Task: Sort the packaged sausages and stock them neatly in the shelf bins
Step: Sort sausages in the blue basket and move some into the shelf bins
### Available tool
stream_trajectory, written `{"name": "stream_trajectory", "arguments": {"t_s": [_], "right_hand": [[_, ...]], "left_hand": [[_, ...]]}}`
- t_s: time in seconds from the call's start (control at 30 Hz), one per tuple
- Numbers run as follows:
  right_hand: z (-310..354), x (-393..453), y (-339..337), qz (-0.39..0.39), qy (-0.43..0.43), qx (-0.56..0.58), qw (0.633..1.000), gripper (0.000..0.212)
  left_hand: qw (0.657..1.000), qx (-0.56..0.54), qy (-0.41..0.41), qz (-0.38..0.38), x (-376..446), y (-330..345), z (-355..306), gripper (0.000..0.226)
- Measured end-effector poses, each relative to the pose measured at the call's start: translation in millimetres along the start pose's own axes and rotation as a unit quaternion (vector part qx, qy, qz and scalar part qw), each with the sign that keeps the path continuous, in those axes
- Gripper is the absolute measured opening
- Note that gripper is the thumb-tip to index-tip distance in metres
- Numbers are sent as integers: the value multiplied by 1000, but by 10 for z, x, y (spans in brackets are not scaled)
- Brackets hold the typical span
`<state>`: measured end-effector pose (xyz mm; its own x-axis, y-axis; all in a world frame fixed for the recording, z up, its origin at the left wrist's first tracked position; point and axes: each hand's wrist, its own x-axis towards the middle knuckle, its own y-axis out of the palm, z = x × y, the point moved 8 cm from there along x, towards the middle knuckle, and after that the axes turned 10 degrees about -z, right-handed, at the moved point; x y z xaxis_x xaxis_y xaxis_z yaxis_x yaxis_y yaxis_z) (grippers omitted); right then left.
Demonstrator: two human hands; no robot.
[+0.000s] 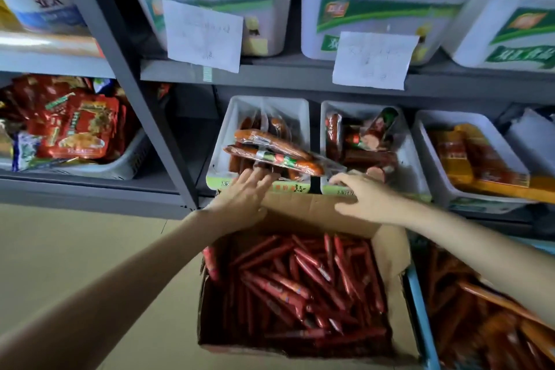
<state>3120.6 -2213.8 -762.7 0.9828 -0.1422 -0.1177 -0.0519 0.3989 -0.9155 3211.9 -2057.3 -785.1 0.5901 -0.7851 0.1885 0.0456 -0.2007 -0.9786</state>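
Two sausage packs [276,153] lying atop the left shelf bin [220,141], long axis running far-left to near-right, left hand [243,198] fingers spread beneath them, right hand [357,198] loosely open on the neighbouring bin [326,126] rim, sausage-filled box [210,336] nearer.

Clear-wrapped orange sausage packs [274,152] lie slanted atop the left white shelf bin [223,126]; the middle bin [416,159] holds jumbled packs, and loose red sausages [300,279] fill the cardboard box [303,207] below.
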Motion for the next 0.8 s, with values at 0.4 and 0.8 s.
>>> {"name": "stream_trajectory", "arguments": {"t_s": [0.4,0.8], "right_hand": [[1159,37,-2244,-418,-313,56,851,31],[1940,1408,-2760,-277,-262,-32,924,51]], "left_hand": [[855,-60,116,-502,594,-2870,109,33],[986,-3,-118,114,1721,-2481,1467,116]]}}
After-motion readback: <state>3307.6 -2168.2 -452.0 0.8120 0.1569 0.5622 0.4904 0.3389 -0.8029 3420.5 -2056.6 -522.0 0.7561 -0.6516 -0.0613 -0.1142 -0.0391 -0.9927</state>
